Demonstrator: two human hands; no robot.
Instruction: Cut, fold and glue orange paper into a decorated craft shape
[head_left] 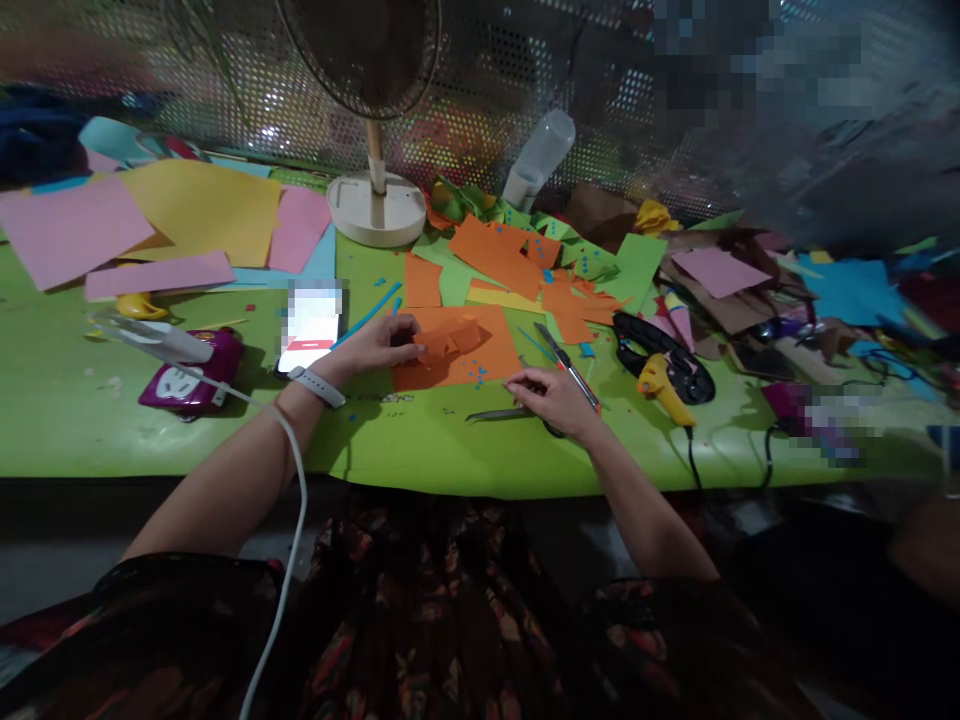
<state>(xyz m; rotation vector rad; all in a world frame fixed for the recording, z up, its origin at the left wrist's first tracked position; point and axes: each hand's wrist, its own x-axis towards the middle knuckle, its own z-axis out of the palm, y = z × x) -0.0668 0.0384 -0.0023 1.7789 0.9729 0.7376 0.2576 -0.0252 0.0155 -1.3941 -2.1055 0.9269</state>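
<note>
My left hand (379, 345), a pale watch band on its wrist, pinches the edge of a cut orange piece of paper (461, 338). That piece is raised slightly over a larger orange sheet (495, 350) lying flat on the table. Small blue bits (478, 374) are scattered on the sheet's right part. To the right, my right hand (555, 398) has its thumb and forefinger pressed together near the sheet's lower right corner; whatever they hold is too small to make out. A dark, slim metal tool (495, 415) sticks out beneath this hand. Just behind it lies a utility knife (566, 362).
A phone (307, 325) and a purple power socket (191, 370) with a white cable lie left. A fan base (377, 210) stands behind. Rightward are a yellow glue gun (664, 390) and its black holder (694, 372). Paper scraps cover the table's back.
</note>
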